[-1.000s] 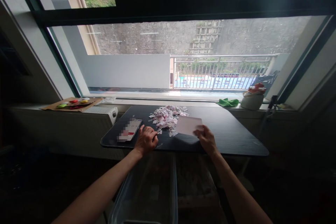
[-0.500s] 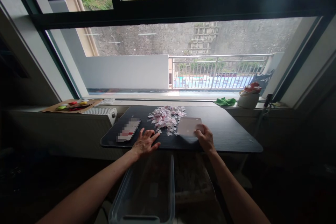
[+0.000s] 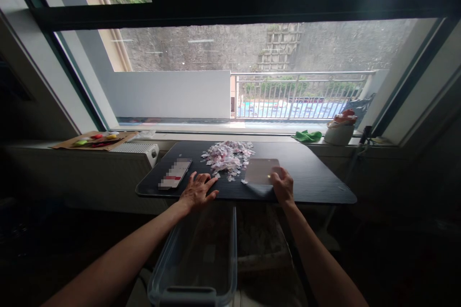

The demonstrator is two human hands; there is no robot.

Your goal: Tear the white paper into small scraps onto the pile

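Note:
A heap of small torn paper scraps lies on the dark table. My left hand rests at the table's near edge, fingers spread, its fingertips close to the nearest scraps. Left of it lies a phone with its screen blurred out. My right hand grips the right side of a thin, translucent flat sheet, held tilted just right of the heap. A single scrap lies by the sheet's lower left corner.
Below the table's near edge stands a clear plastic bin. On the sill are a green cloth, a white pot and, at left, a cardboard sheet with colourful items. A radiator adjoins the table's left side.
The sheet and my right hand have shifted slightly right, away from the heap. My left hand stays in nearly the same place. The whole view has moved a little.

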